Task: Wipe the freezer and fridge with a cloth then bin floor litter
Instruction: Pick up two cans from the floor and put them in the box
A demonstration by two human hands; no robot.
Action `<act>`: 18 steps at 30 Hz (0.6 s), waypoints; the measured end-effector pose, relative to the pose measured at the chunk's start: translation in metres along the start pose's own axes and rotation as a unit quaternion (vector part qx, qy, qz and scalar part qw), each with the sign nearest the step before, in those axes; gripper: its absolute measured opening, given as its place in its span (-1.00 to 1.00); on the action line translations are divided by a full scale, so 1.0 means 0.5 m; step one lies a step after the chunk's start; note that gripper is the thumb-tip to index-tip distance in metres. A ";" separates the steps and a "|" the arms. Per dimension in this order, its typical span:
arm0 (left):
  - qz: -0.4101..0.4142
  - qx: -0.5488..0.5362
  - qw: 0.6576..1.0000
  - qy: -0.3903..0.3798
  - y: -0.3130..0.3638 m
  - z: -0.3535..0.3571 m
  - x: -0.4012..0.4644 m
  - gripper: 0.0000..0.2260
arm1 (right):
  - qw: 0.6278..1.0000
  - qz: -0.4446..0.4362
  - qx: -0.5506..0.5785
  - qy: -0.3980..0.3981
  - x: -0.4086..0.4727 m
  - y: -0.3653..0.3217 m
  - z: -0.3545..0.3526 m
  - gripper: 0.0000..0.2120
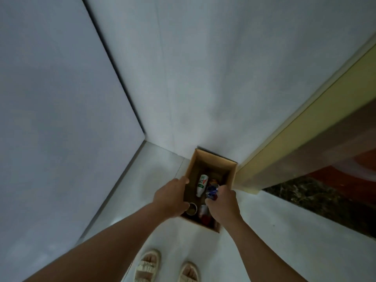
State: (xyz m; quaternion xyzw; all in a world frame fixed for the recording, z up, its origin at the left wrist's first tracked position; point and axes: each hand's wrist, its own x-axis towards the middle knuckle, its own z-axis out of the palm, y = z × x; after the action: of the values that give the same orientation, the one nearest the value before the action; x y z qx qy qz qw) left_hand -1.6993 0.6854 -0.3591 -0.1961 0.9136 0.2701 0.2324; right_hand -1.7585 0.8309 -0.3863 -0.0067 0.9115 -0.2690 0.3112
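Right now the right hand (222,202) is closed around a crinkly clear wrapper (212,191) with blue print, held just over the open cardboard box (232,176). Print on the wrapper is too small to read. Left hand (173,197) is over the box's left wall, fingers curled down, thumb near a small round can (192,208); cannot tell whether it grips the box edge or the can.

Inside the box: a white plastic bottle (202,185) lying on its side, neck toward the person, label with large letters "AD" in red and green plus a green patch. Beside it an orange-topped item, partly hidden by the wrapper. Something red and white (204,213) sits low under the right wrist, blurred.

Box is plain brown, rectangular, flaps out of the way, standing on a pale smooth floor (264,231) against a white wall (203,78), touching a yellow-cream door frame (305,139) on its right. Dark speckled stone flooring (305,198) past the frame. Two beige ruffled sandals (166,267) at the bottom edge.
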 end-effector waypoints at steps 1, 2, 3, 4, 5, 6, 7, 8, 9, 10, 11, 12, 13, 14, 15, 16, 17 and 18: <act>-0.002 -0.008 1.000 0.006 0.003 -0.024 -0.023 -0.43 | 1.000 -0.015 -0.008 -0.007 -0.018 -0.019 -0.012 -0.52; -0.007 -0.017 1.000 0.015 0.004 -0.047 -0.046 -0.44 | 0.999 -0.028 -0.014 -0.016 -0.037 -0.039 -0.022 -0.48; -0.014 -0.026 0.999 0.025 0.002 -0.068 -0.069 -0.45 | 0.999 -0.039 -0.020 -0.028 -0.055 -0.057 -0.030 -0.44; -0.020 -0.035 0.999 0.035 0.000 -0.088 -0.091 -0.45 | 0.998 -0.048 -0.028 -0.037 -0.073 -0.075 -0.036 -0.41; -0.025 -0.043 0.998 0.043 -0.005 -0.104 -0.114 -0.45 | 0.997 -0.059 -0.040 -0.043 -0.092 -0.093 -0.040 -0.39; -0.031 -0.052 0.997 0.051 -0.011 -0.118 -0.138 -0.44 | 0.995 -0.069 -0.056 -0.045 -0.111 -0.111 -0.042 -0.39; -0.037 -0.061 0.996 0.058 -0.018 -0.129 -0.162 -0.44 | 0.993 -0.080 -0.072 -0.046 -0.130 -0.128 -0.042 -0.39; -0.044 -0.070 0.995 0.064 -0.024 -0.137 -0.189 -0.44 | 0.991 -0.088 -0.084 -0.048 -0.152 -0.142 -0.040 -0.40; -0.050 -0.078 0.993 0.068 -0.031 -0.144 -0.215 -0.44 | 0.990 -0.093 -0.091 -0.051 -0.173 -0.156 -0.036 -0.40; -0.056 -0.086 0.992 0.072 -0.039 -0.148 -0.241 -0.44 | 0.989 -0.098 -0.095 -0.054 -0.195 -0.166 -0.030 -0.41; -0.062 -0.092 0.991 0.075 -0.047 -0.151 -0.266 -0.44 | 0.988 -0.104 -0.097 -0.056 -0.216 -0.176 -0.023 -0.41; -0.068 -0.099 0.990 0.079 -0.056 -0.152 -0.291 -0.44 | 0.987 -0.110 -0.098 -0.057 -0.237 -0.183 -0.015 -0.42; -0.075 -0.106 0.988 0.083 -0.064 -0.152 -0.316 -0.44 | 0.987 -0.115 -0.098 -0.060 -0.258 -0.188 -0.007 -0.42; -0.083 -0.115 0.986 0.088 -0.073 -0.151 -0.342 -0.44 | 0.986 -0.122 -0.097 -0.065 -0.280 -0.194 0.001 -0.41; -0.091 -0.125 0.984 0.094 -0.083 -0.151 -0.370 -0.44 | 0.985 -0.127 -0.096 -0.071 -0.302 -0.200 0.011 -0.40; -0.097 -0.134 0.981 0.100 -0.093 -0.150 -0.398 -0.44 | 0.983 -0.133 -0.098 -0.074 -0.324 -0.203 0.022 -0.40; -0.102 -0.141 0.979 0.105 -0.104 -0.149 -0.427 -0.44 | 0.982 -0.139 -0.105 -0.079 -0.347 -0.207 0.034 -0.41; -0.108 -0.147 0.977 0.110 -0.116 -0.144 -0.458 -0.44 | 0.979 -0.147 -0.114 -0.081 -0.371 -0.208 0.048 -0.44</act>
State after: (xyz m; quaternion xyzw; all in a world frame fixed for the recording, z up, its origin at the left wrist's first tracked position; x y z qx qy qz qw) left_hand -1.5076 0.6516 -0.2073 -0.3539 0.8572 0.3520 0.1271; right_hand -1.6113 0.7637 -0.2463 -0.1978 0.8969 -0.2043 0.3386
